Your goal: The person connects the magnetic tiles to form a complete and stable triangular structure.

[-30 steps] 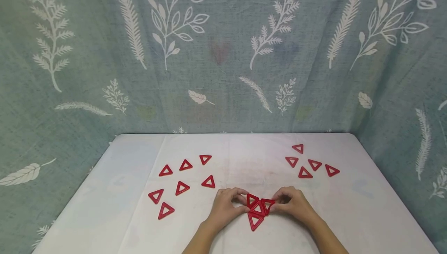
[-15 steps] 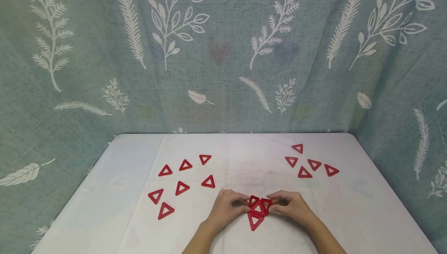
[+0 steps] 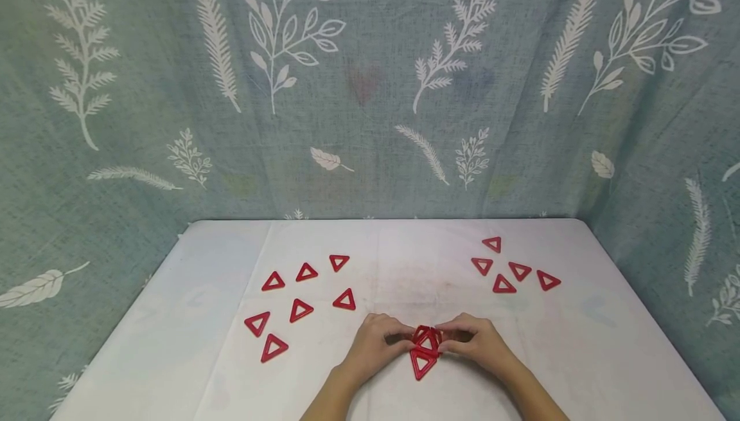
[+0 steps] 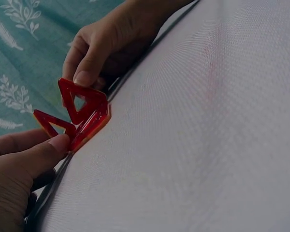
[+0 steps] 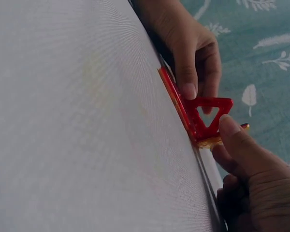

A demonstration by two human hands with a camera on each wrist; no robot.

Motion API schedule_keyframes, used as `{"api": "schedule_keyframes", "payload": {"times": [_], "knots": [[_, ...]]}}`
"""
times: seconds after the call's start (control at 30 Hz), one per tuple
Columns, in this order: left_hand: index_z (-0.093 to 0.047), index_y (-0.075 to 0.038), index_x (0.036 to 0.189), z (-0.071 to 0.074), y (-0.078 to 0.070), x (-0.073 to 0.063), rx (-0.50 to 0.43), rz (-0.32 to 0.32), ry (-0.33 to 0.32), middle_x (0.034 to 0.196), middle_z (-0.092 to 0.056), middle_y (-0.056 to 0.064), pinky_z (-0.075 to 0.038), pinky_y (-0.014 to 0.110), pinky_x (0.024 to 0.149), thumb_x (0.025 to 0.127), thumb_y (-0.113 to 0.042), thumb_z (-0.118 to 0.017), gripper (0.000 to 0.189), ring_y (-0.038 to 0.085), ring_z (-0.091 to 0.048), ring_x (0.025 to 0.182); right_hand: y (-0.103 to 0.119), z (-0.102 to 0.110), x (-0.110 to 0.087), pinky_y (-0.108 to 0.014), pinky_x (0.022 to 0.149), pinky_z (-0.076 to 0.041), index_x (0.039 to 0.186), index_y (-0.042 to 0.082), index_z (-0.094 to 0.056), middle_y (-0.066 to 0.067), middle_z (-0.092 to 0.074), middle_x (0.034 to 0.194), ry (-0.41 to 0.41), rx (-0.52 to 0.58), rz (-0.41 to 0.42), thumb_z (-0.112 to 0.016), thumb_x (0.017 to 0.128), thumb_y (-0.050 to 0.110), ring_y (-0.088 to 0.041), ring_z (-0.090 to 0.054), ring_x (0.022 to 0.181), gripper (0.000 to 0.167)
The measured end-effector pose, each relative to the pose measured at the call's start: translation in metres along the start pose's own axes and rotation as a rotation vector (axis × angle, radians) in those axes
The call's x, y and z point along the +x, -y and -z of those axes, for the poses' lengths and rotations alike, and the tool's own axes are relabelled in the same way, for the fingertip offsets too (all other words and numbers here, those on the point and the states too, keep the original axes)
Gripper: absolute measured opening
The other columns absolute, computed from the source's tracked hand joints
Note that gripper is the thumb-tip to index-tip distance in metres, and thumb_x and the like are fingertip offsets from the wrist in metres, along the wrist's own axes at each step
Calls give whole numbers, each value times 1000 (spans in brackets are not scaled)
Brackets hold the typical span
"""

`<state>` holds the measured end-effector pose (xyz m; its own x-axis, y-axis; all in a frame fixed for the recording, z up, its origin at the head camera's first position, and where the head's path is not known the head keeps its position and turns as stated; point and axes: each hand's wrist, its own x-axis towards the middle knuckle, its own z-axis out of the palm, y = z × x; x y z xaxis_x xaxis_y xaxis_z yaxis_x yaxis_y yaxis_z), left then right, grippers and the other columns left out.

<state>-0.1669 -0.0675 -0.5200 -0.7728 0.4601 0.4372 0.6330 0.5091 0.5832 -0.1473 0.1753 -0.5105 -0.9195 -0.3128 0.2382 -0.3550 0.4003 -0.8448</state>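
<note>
Several red triangular magnetic tiles are joined near the table's front. In the head view, the near tile (image 3: 419,375) lies flat with its point toward me, and another meets its far edge. My left hand (image 3: 374,349) pinches the left side tile between thumb and fingertips, and my right hand (image 3: 475,342) pinches the right side tile. Both side tiles stand tilted up from the flat ones. The left wrist view shows the raised tile (image 4: 44,123) at my left thumb and the other raised tile (image 4: 66,99) at my right. In the right wrist view, fingers partly cover the raised tile (image 5: 216,102).
Several loose red triangle tiles (image 3: 302,317) lie spread on the left of the white-covered table (image 3: 231,395). Another loose group (image 3: 505,290) lies at the back right. A leaf-patterned curtain (image 3: 370,138) hangs behind the table and along its sides.
My right hand has moved left, tipping the right side tile up and inward. The left side tile has also tilted inward, toward the right one. The loose tiles stay put.
</note>
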Motion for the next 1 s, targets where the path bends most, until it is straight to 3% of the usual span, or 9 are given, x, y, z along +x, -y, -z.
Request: {"api": "schedule_keyframes", "payload": {"times": [0.1,0.3,0.4,0.57,0.67,0.8,0.9,1.0], "knots": [[-76,-23,95,0,1,1,-1,-25,2,84,-70,-16,-40,23,78,75,-28,-78,20,-2,-58,79,2,-1,0,-21,62,-48,100,4,-73,-2,-67,80,-1,4,-1,-78,75,15,-1,-54,69,28],[-76,-24,94,-1,0,1,12,-86,7,84,-69,-17,-41,23,79,77,-28,-77,18,-1,-58,81,27,4,0,-21,64,-48,98,-1,-71,-10,-67,82,22,16,-39,-76,77,8,0,-54,70,24],[-76,-22,94,-1,0,2,31,-128,-5,84,-70,-15,-41,22,78,77,-26,-77,18,0,-59,81,18,3,0,-21,67,-49,100,3,-72,-5,-69,84,13,14,-22,-76,78,14,0,-56,72,24],[-76,-20,94,-3,2,3,72,-199,-42,84,-69,-13,-42,22,76,78,-21,-76,16,2,-60,81,-4,-2,3,-22,70,-50,99,11,-74,3,-70,90,-49,-15,85,-76,79,22,-5,-61,81,23],[-76,-20,94,-2,1,3,71,-180,-47,85,-68,-13,-42,23,76,79,-23,-75,16,3,-60,82,-6,-4,5,-22,69,-50,99,10,-74,-1,-69,95,-53,-13,124,-75,79,17,-8,-60,87,21],[-75,-19,98,0,-2,1,50,-100,-18,86,-65,-13,-41,23,75,76,-34,-77,26,3,-56,81,-4,-6,7,-23,69,-50,100,5,-73,-7,-69,97,-19,-33,138,-74,79,9,-10,-59,88,21],[-72,-21,106,2,-5,0,91,-54,55,90,-62,-13,-39,24,77,67,-50,-79,49,3,-52,84,-1,-6,7,-24,68,-49,99,1,-72,-10,-69,95,-3,-53,140,-73,79,5,-13,-59,85,21],[-65,-24,117,6,-8,0,169,-36,168,98,-56,-14,-35,26,80,55,-63,-79,74,3,-47,90,-3,-5,7,-23,70,-49,100,0,-71,-10,-69,95,8,-61,128,-73,79,5,-14,-59,86,22]]}}
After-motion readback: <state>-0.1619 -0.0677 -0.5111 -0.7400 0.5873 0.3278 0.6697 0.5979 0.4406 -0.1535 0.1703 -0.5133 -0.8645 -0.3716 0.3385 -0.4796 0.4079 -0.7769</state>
